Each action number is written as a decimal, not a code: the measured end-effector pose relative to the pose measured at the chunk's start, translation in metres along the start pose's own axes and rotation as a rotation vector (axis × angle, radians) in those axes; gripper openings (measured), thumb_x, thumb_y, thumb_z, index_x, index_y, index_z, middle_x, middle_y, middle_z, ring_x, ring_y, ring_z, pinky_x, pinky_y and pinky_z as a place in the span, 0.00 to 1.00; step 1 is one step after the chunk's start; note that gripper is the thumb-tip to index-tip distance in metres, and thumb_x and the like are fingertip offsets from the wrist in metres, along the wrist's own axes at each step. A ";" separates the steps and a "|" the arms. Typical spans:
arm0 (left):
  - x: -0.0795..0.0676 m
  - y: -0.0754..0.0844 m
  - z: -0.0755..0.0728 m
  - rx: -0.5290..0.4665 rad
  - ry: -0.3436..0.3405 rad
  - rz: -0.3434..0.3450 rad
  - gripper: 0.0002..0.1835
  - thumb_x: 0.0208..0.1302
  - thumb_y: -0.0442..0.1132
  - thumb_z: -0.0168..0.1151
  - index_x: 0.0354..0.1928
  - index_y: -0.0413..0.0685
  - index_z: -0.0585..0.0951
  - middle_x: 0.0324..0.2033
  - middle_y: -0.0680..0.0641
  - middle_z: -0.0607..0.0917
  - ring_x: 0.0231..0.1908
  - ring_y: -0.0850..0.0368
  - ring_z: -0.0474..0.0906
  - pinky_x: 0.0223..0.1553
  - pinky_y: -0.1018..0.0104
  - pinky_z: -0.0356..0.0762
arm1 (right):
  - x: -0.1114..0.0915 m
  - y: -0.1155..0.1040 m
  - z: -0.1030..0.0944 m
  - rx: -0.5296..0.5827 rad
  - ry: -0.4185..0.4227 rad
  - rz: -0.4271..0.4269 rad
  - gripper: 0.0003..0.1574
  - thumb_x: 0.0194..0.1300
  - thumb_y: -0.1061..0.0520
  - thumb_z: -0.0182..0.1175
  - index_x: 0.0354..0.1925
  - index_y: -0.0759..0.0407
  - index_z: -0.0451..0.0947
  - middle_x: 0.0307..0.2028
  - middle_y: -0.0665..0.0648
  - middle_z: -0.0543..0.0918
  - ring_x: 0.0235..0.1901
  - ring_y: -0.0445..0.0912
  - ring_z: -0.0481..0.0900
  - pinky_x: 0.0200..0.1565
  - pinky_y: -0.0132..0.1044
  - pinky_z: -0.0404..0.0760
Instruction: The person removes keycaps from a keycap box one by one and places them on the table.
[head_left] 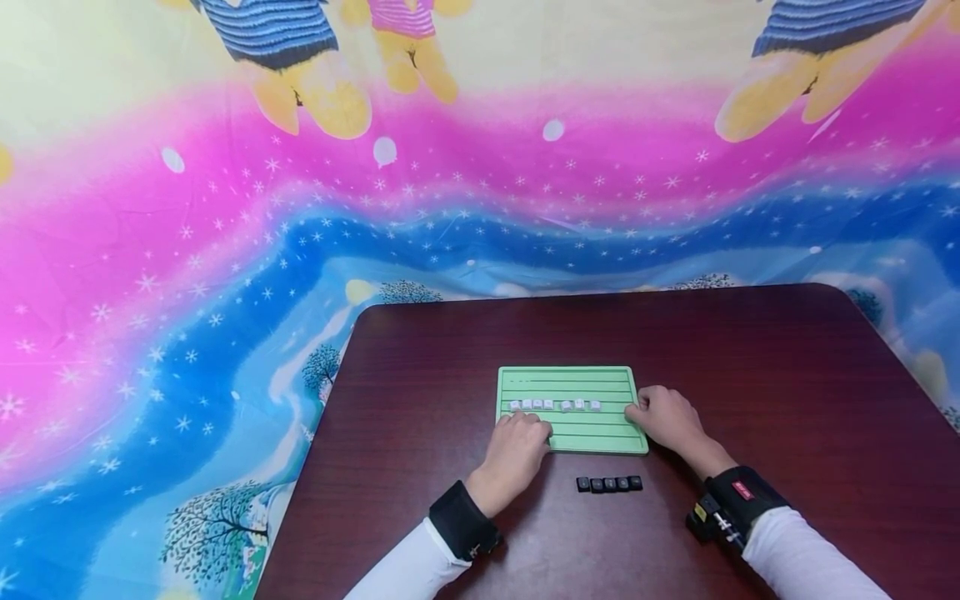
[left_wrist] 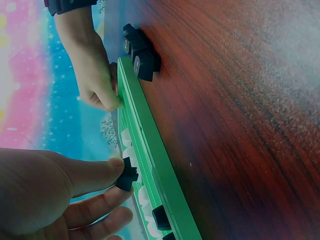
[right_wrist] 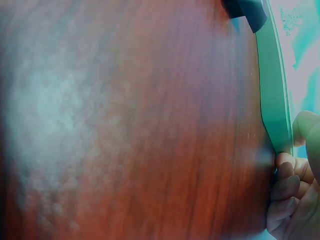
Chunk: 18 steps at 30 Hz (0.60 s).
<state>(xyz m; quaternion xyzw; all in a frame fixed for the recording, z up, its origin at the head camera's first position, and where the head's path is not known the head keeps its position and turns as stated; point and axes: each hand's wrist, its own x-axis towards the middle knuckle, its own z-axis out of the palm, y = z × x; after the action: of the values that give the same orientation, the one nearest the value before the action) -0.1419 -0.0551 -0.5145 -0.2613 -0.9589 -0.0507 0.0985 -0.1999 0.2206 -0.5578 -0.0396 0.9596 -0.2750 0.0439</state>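
Observation:
My left hand (head_left: 516, 450) is over the lower left part of a green grooved board (head_left: 592, 437). In the left wrist view, its thumb and finger pinch a small black keycap (left_wrist: 127, 176). Two more black keycaps (left_wrist: 161, 218) show on the board near that hand; in the head view the hand hides them. Several white keycaps (head_left: 537, 405) stand in a row across the board's middle, with gaps in the row. At the board's right edge, my right hand (head_left: 670, 418) grips the rim between thumb and curled fingers, clearest in the right wrist view (right_wrist: 295, 195).
A short row of black keycaps (head_left: 609, 484) lies on the dark reddish-brown table (head_left: 420, 375), just in front of the board. Behind the table hangs a colourful printed cloth (head_left: 465, 183). Both wrists wear black bands (head_left: 463, 521).

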 end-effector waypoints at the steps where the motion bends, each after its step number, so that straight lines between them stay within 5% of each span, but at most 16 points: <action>1: 0.000 0.000 0.000 -0.002 0.002 0.001 0.05 0.57 0.44 0.75 0.29 0.56 0.85 0.25 0.57 0.84 0.29 0.59 0.80 0.26 0.70 0.62 | 0.000 0.000 0.000 0.000 0.000 -0.002 0.23 0.62 0.54 0.58 0.16 0.51 0.58 0.15 0.46 0.55 0.18 0.42 0.52 0.23 0.34 0.50; 18: -0.004 0.006 -0.003 -0.007 -0.009 0.022 0.06 0.57 0.43 0.75 0.30 0.56 0.85 0.26 0.57 0.84 0.29 0.59 0.79 0.27 0.70 0.64 | 0.000 0.001 0.001 0.003 0.002 0.001 0.23 0.63 0.53 0.58 0.17 0.52 0.59 0.15 0.46 0.55 0.18 0.42 0.52 0.23 0.34 0.51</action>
<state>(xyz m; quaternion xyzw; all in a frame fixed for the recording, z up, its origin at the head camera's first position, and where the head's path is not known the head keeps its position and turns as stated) -0.1349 -0.0529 -0.5121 -0.2723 -0.9562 -0.0517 0.0940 -0.1998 0.2207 -0.5590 -0.0388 0.9593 -0.2764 0.0429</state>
